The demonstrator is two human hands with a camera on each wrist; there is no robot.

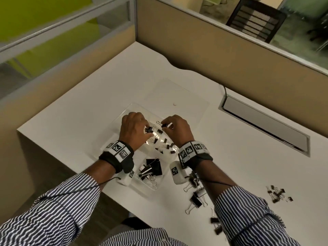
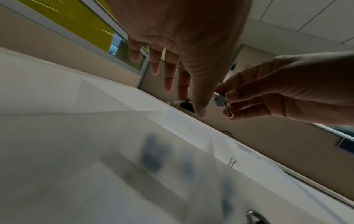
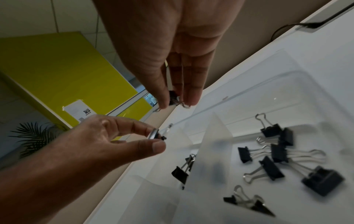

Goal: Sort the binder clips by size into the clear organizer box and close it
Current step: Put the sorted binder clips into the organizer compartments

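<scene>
Both hands hover over the far compartments of the clear organizer box (image 1: 113, 139) on the counter (image 1: 71, 112). The left hand (image 1: 134, 129) pinches one small binder clip (image 1: 149, 129), the right hand (image 1: 174, 128) another small clip (image 1: 164, 125). Each clip hangs directly above the compartment of small clips, so release looks like a straight drop.

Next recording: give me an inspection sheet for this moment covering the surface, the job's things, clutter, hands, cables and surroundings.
Surface: white desk, corner cubicle.
Job's things: clear organizer box open, lid lying flat behind it; big clips in the near compartment, small clips in the middle one.
Clutter: loose big clips and a pile of small clips on the desk at right.
Hands: left hand pinches a small clip; right hand pinches another small clip, both over the box.
Cables: black cable into the desk's cable slot.
Surroundings: beige partitions, black chair beyond.
</scene>
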